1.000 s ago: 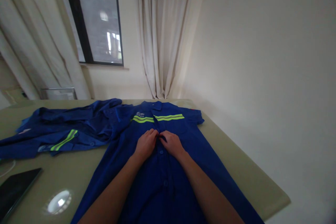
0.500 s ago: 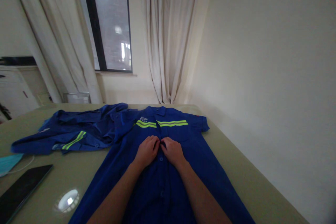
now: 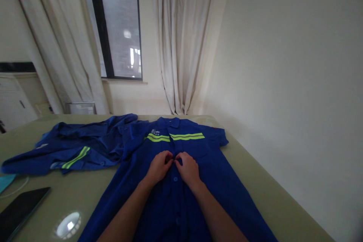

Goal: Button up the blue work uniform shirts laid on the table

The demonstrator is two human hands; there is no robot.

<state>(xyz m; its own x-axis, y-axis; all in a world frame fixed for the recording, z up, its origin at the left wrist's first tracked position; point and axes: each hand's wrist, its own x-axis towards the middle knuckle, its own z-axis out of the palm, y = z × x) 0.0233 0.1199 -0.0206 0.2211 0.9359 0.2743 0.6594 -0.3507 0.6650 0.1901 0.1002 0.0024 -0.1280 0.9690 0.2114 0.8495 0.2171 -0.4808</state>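
Note:
A blue short-sleeved work shirt (image 3: 227, 196) with yellow-green reflective stripes lies front side up, its collar at the far end. My left hand (image 3: 160, 167) and my right hand (image 3: 186, 167) meet at the middle of its front placket, just below the stripes. Thumbs and fingers of both hands are pinched together on the placket; a button between them, if there is one, is hidden by the fingertips. One button (image 3: 175, 179) shows just below my hands, and another sits lower on the placket.
A second blue garment (image 3: 93, 140) with a reflective stripe lies crumpled to the left, touching the shirt. Nearer on the table (image 3: 272, 193) are a dark phone or tablet (image 3: 22, 211) and a light-blue face mask (image 3: 6, 182). A wall (image 3: 297, 83) borders the right side.
Both hands stay pinched at the same spot on the placket, with fingers slightly shifted. The whole scene sits a little lower in view as the head camera tilts.

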